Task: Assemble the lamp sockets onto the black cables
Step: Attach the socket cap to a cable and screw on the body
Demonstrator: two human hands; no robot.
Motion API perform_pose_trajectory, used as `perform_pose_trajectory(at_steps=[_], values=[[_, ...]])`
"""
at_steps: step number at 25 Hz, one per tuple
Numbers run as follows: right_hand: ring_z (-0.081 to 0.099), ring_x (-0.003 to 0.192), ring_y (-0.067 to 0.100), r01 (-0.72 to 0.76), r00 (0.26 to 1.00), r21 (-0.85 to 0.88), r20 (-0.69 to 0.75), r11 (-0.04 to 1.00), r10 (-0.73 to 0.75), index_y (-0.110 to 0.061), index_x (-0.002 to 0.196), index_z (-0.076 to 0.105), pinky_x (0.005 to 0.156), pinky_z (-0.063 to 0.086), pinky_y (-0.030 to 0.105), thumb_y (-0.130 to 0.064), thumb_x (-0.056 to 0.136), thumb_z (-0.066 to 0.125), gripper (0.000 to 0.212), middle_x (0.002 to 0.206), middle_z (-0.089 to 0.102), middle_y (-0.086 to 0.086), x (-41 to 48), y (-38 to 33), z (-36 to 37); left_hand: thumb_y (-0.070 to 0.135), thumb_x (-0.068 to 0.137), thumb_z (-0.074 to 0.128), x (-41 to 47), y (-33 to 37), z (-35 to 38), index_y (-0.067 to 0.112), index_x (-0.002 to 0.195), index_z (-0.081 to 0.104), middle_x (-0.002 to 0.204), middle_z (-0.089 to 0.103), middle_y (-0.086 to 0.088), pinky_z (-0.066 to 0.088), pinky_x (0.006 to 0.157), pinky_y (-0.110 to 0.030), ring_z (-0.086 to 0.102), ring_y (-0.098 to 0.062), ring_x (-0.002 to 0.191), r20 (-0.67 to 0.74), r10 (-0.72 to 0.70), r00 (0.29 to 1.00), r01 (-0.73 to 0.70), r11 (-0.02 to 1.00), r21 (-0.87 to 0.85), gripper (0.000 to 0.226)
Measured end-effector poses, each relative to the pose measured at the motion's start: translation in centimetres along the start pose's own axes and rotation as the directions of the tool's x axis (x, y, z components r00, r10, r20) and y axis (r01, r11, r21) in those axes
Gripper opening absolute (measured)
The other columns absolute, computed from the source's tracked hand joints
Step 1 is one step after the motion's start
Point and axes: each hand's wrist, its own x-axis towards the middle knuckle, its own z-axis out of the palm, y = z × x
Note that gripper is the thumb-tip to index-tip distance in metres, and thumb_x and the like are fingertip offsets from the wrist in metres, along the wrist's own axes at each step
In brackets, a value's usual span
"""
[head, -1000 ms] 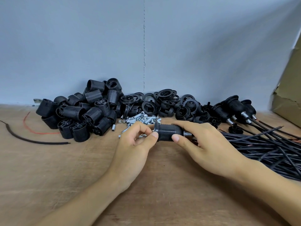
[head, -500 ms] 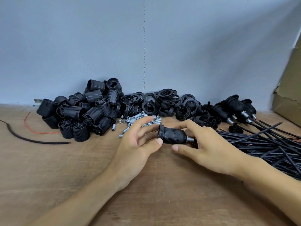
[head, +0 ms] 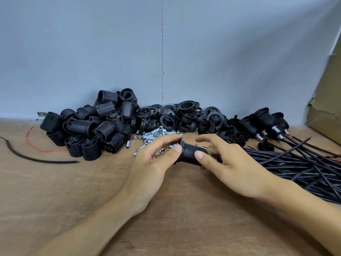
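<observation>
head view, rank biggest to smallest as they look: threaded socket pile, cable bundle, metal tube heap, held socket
1-2. cable bundle, threaded socket pile: alike, bundle runs off frame
3. metal tube heap, partly hidden by the left hand
4. held socket

Brown wooden worktop (head: pixel 73 200): a heap of ribbed black socket shells (head: pixel 92 130) back left, black rings (head: pixel 184 115) beside it, silver tubes (head: pixel 155 134) in front, bundled black cables (head: pixel 295 163) right, a cable offcut (head: pixel 36 159) and red wire (head: pixel 46 150) far left
</observation>
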Motion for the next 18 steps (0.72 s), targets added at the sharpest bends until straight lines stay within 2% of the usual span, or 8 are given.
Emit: perform_pose_trajectory(at_steps=[2, 5, 7, 9, 13, 15, 18], values=[[0.064, 0.078, 0.005, -0.030, 0.999, 0.010, 0.034, 0.999, 0.030, -0.041, 0.113, 0.050, 0.071, 0.045, 0.029, -0.064, 0.096, 0.032, 0.034, 0.077, 0.071, -0.015, -0.04, -0.01, 0.03, 0.021, 0.091, 0.070, -0.07, -0.02, 0.04, 0.032, 0.108, 0.075, 0.114, 0.074, 0.011, 0.053, 0.098, -0.035, 0.070, -0.006, 0.106, -0.019, -0.004, 1.000, 0.004, 1.000, 0.013, 0.020], [0.063, 0.079, 0.006, -0.028, 0.998, 0.016, 0.065, 0.999, 0.026, -0.042, 0.106, 0.052, 0.074, 0.050, 0.033, -0.063, 0.097, 0.037, 0.027, 0.079, 0.071, -0.013, -0.06, -0.06, -0.08, 0.006, 0.095, 0.066, -0.23, -0.11, 0.22, 0.029, 0.114, 0.071, 0.117, 0.072, 0.015, 0.056, 0.092, -0.024, 0.069, 0.000, 0.107, -0.001, -0.026, 1.000, 0.026, 1.000, 0.008, 0.030], [0.063, 0.082, 0.005, -0.025, 0.996, -0.007, 0.084, 1.000, 0.026, -0.043, 0.112, 0.050, 0.076, 0.050, 0.030, -0.067, 0.089, 0.055, 0.034, 0.088, 0.071, -0.013, -0.07, 0.17, -0.21, 0.004, 0.095, 0.065, -0.32, -0.10, 0.34, 0.027, 0.120, 0.069, 0.118, 0.072, 0.018, 0.052, 0.094, -0.014, 0.067, 0.003, 0.109, 0.010, -0.041, 0.999, 0.041, 0.999, -0.018, 0.034], [0.063, 0.088, 0.001, -0.012, 0.996, -0.031, 0.089, 0.999, 0.014, -0.043, 0.116, 0.049, 0.077, 0.048, 0.026, -0.061, 0.085, 0.066, 0.040, 0.097, 0.071, -0.020, -0.05, 0.33, -0.18, 0.004, 0.095, 0.064, -0.37, -0.02, 0.47, 0.025, 0.123, 0.067, 0.118, 0.072, 0.019, 0.047, 0.099, -0.011, 0.066, 0.004, 0.112, 0.029, -0.052, 0.998, 0.053, 0.998, -0.040, 0.035], [0.052, 0.119, -0.011, 0.154, 0.987, -0.056, 0.051, 0.986, -0.151, -0.039, 0.140, 0.051, 0.098, 0.039, 0.014, -0.043, 0.099, 0.059, 0.042, 0.129, 0.058, -0.031, 0.19, -0.06, -0.11, 0.007, 0.097, 0.062, -0.27, 0.00, 0.38, 0.029, 0.122, 0.066, 0.119, 0.073, 0.017, 0.050, 0.100, -0.018, 0.064, 0.002, 0.116, 0.054, -0.049, 0.997, 0.051, 0.998, -0.035, 0.034], [0.050, 0.117, -0.013, 0.149, 0.989, -0.060, 0.033, 0.987, -0.147, -0.038, 0.144, 0.047, 0.096, 0.036, 0.009, -0.044, 0.102, 0.051, 0.043, 0.125, 0.055, -0.034, 0.13, -0.21, -0.07, 0.009, 0.097, 0.065, -0.23, -0.12, 0.33, 0.029, 0.121, 0.067, 0.119, 0.073, 0.015, 0.050, 0.102, -0.019, 0.065, 0.000, 0.116, 0.061, -0.038, 0.997, 0.040, 0.998, -0.040, 0.032], [0.058, 0.097, -0.009, 0.065, 0.995, -0.004, 0.071, 0.998, -0.065, -0.038, 0.141, 0.043, 0.081, 0.038, 0.010, -0.052, 0.102, 0.036, 0.042, 0.097, 0.061, -0.036, -0.08, -0.15, 0.02, 0.019, 0.087, 0.067, -0.34, -0.31, 0.32, 0.023, 0.126, 0.066, 0.122, 0.073, 0.012, 0.048, 0.101, -0.015, 0.064, -0.002, 0.119, 0.092, -0.014, 0.996, 0.019, 0.999, -0.048, 0.040]])
